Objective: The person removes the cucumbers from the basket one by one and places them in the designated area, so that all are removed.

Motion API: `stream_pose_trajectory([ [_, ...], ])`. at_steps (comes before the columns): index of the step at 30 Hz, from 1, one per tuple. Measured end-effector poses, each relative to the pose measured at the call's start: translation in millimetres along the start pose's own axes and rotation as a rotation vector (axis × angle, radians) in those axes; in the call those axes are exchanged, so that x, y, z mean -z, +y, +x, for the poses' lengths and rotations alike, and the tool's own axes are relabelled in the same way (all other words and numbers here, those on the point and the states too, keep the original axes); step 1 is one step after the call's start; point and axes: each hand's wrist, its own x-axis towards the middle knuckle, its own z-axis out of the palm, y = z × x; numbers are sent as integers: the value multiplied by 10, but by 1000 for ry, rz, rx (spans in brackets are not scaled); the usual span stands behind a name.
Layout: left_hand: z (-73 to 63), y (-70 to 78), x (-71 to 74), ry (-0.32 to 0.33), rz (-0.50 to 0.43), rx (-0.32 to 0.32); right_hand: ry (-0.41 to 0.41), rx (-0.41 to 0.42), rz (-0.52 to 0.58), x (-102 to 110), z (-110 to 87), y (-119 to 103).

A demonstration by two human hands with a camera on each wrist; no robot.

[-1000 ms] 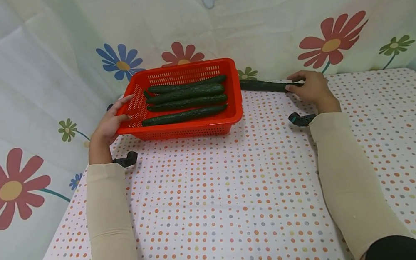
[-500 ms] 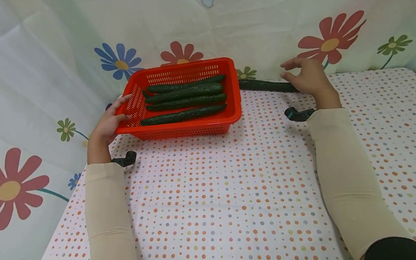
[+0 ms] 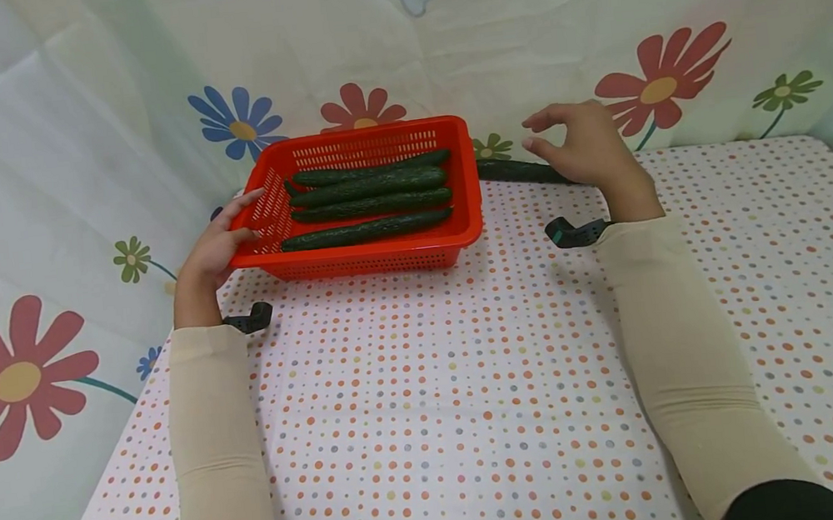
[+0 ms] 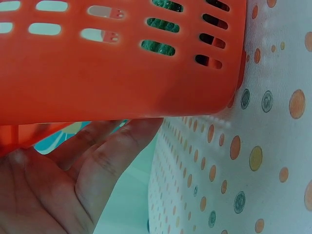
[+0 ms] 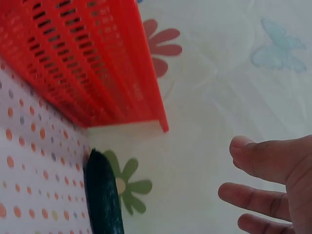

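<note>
A red plastic basket [image 3: 355, 251] stands at the back left of the table, with several dark green cucumbers [image 3: 379, 185] lying lengthwise in it. My left hand [image 3: 206, 251] grips the rim at its left end; in the left wrist view, fingers [image 4: 114, 153] reach up to the rim from outside. Another cucumber [image 3: 517, 170] lies on the table just right of the basket, along the back edge. Above its right end is my right hand [image 3: 589, 143], thumb and fingers spread apart with nothing between them. The right wrist view has this cucumber [image 5: 103, 195] below and apart from the fingers.
A dotted cloth [image 3: 429, 393] covers the table. Close behind the table hangs a flower-print curtain [image 3: 516, 41], which also runs down the left side. Each wrist carries a small black device, such as the right one [image 3: 575, 232].
My right hand has let go of the loose cucumber, risen and moved left above it. The cucumber stays on the table. My left hand and the basket have kept their place.
</note>
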Motion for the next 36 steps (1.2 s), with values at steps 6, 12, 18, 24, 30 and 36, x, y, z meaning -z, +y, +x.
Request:
stream_pose_trajectory([
  [6,-8,10,-7,2,5,6,-22,56,-33,-101,-20,-294],
  [12,-28,10,-5,14,26,4,-27,191,-74,-309,-42,-635],
  [18,-30,27,-9,13,40,2,-131,262,-133,-512,-126,-929],
  [24,-8,44,-22,10,31,-3,-223,290,-130,-638,-180,-1046],
  [30,30,26,-38,14,20,-4,-345,238,23,-699,-188,-1078],
  [36,18,11,-9,29,33,0,-414,208,101,-741,-175,-1089],
])
